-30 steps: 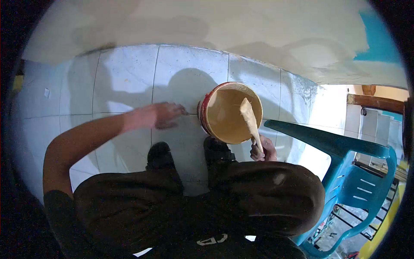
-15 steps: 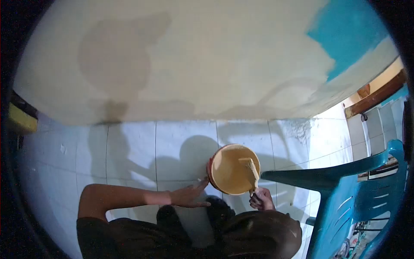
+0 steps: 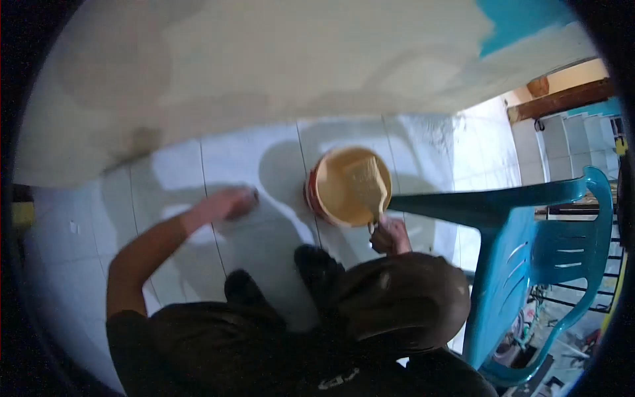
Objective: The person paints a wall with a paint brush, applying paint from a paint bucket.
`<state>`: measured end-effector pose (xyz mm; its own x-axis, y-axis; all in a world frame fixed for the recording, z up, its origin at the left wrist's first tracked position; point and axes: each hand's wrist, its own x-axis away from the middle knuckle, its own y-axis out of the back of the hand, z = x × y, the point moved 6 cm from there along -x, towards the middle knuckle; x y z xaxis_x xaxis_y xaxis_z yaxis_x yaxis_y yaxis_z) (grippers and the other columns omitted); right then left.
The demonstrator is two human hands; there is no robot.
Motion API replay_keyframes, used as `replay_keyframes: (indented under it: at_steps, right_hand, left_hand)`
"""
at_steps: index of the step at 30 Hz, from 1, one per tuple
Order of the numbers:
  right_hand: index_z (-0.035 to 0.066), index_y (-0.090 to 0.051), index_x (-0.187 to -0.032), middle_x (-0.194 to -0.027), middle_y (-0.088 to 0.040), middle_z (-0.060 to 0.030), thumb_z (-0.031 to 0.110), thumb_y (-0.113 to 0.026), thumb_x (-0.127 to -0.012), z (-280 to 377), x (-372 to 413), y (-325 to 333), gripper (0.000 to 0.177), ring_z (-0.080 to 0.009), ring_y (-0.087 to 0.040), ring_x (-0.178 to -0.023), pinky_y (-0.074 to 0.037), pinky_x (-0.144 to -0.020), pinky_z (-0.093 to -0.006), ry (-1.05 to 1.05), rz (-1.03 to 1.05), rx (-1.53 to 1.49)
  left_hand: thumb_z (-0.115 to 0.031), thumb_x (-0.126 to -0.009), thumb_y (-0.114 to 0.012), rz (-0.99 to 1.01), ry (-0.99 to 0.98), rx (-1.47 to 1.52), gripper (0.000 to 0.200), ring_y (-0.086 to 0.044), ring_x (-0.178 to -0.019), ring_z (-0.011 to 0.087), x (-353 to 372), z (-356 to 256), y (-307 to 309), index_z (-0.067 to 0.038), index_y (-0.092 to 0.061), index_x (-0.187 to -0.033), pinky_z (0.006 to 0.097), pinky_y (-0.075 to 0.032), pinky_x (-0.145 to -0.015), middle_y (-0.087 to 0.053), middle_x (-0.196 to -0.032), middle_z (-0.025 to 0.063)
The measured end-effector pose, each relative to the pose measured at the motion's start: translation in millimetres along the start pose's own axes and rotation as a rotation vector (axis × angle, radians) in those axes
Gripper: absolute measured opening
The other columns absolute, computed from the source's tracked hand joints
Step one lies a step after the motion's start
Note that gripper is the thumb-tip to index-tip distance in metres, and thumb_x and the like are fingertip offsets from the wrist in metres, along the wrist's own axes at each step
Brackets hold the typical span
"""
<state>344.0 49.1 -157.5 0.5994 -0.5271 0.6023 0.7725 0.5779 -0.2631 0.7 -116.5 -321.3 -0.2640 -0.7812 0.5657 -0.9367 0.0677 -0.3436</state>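
My right hand [image 3: 390, 235] is closed around the handle of a paintbrush [image 3: 365, 180]. The wide brush head, coated in cream paint, overlaps the inside of a round paint bucket [image 3: 311, 196] on the floor. Cream paint covers the bucket's inner wall, and its outside is reddish. Off to the bucket's left, my left hand [image 3: 233, 202] hovers over the tiles, apart from it. Motion smears the fingers of that hand.
A green plastic chair [image 3: 497, 258] stands close on the right, its armrest reaching toward the bucket. Ahead rises a cream wall [image 3: 284, 59] with a teal patch [image 3: 519, 23]. White tiles [image 3: 251, 238] cover the floor around my feet. Assorted items lie behind the chair.
My left hand has moved away from the bucket's side, to the left. The brush now shows its broad face over the bucket's opening. The view has tilted down and turned.
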Motion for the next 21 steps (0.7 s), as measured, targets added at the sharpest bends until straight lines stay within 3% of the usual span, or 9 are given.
replay_keyframes:
  at_steps: [1,2,3,7,10,11,13,20,21]
  right_hand:
    - [0.009,-0.053,-0.077,-0.056,-0.036,0.0042,0.045,-0.061,-0.091,-9.3,-4.0,3.0,0.039,-0.0093,-0.036,-0.047,-0.023,-0.045,-0.0261,-0.049,-0.013,-0.025]
    - [0.009,-0.053,-0.079,-0.057,-0.036,0.0037,0.045,-0.059,-0.092,-15.3,-1.0,2.2,0.038,-0.0098,-0.035,-0.046,-0.024,-0.045,-0.0257,-0.084,-0.169,0.008]
    - [0.010,-0.053,-0.079,-0.057,-0.037,0.0034,0.046,-0.058,-0.092,-11.8,-3.7,-3.2,0.039,-0.0097,-0.035,-0.046,-0.024,-0.045,-0.0258,-0.093,-0.087,-0.008]
    - [0.010,-0.049,-0.073,-0.058,-0.036,0.0031,0.048,-0.056,-0.093,-16.7,-3.9,-6.8,0.043,-0.0094,-0.033,-0.047,-0.022,-0.045,-0.0269,-0.078,-0.099,-0.044]
    - [0.009,-0.045,-0.072,-0.050,-0.029,0.0032,0.050,-0.050,-0.095,-27.8,-2.6,-3.0,0.047,-0.0080,-0.026,-0.039,-0.016,-0.039,-0.0252,-0.047,-0.117,-0.003]
    - [0.009,-0.045,-0.072,-0.050,-0.029,0.0032,0.050,-0.050,-0.095,-30.5,0.4,0.8,0.047,-0.0080,-0.026,-0.039,-0.016,-0.039,-0.0252,-0.045,-0.116,0.002]
    - [0.010,-0.043,-0.071,-0.048,-0.028,0.0027,0.052,-0.049,-0.095,-30.2,5.9,9.8,0.048,-0.0084,-0.025,-0.038,-0.017,-0.038,-0.0257,0.005,-0.080,0.012]
    - [0.013,-0.042,-0.067,-0.047,-0.027,0.0017,0.053,-0.050,-0.093,-36.5,0.6,16.9,0.049,-0.0102,-0.023,-0.038,-0.020,-0.037,-0.0275,0.046,-0.053,-0.041]
    - [0.013,-0.042,-0.067,-0.047,-0.027,0.0017,0.053,-0.050,-0.093,-42.1,0.7,16.8,0.049,-0.0102,-0.023,-0.038,-0.020,-0.037,-0.0275,0.050,-0.053,-0.042]
  left_hand:
    - [-0.028,-0.098,-0.046,-0.162,-0.034,0.118,0.026,-0.054,-0.070,0.0178,1.7,14.4,18.4,-0.005,-0.056,-0.108,0.0336,-0.046,-0.061,-0.052,-0.074,0.0028]
    - [-0.022,-0.095,-0.049,-0.212,0.015,-0.694,0.022,-0.058,-0.075,0.0232,30.0,-51.3,-8.6,-0.005,-0.057,-0.107,0.0366,-0.049,-0.066,-0.055,-0.083,0.0081]
    - [-0.014,-0.088,-0.055,-0.217,-0.555,-1.406,0.023,-0.060,-0.083,0.0303,36.4,-60.4,-10.8,-0.003,-0.057,-0.109,0.0407,-0.051,-0.072,-0.055,-0.099,0.0134]
    - [-0.007,-0.080,-0.060,-0.157,-0.359,-1.458,0.029,-0.060,-0.090,0.0331,55.6,-34.7,3.0,-0.002,-0.057,-0.108,0.0435,-0.050,-0.079,-0.052,-0.109,0.0148]
    - [-0.012,-0.088,-0.056,0.010,-0.156,-1.437,0.028,-0.058,-0.103,0.0349,52.5,-26.8,-9.2,-0.002,-0.054,-0.114,0.0434,-0.050,-0.089,-0.052,-0.120,0.0153]
    - [-0.012,-0.088,-0.056,0.005,-0.160,-1.435,0.028,-0.058,-0.103,0.0349,49.1,-23.7,-13.2,-0.002,-0.054,-0.114,0.0434,-0.050,-0.089,-0.052,-0.120,0.0153]
    - [-0.008,-0.080,-0.059,-0.004,-0.514,-1.417,0.027,-0.060,-0.091,0.0315,46.5,-26.6,-35.0,-0.005,-0.059,-0.106,0.0429,-0.051,-0.080,-0.051,-0.109,0.0144]
    - [-0.011,-0.085,-0.055,-0.013,-0.368,-1.431,0.020,-0.061,-0.091,0.0311,23.9,-50.7,-62.5,-0.006,-0.058,-0.105,0.0424,-0.051,-0.082,-0.052,-0.114,0.0111]
    - [-0.011,-0.086,-0.054,-0.027,-0.153,-1.249,0.020,-0.061,-0.091,0.0308,31.4,-68.8,-68.6,-0.006,-0.059,-0.105,0.0428,-0.050,-0.083,-0.053,-0.112,0.0121]
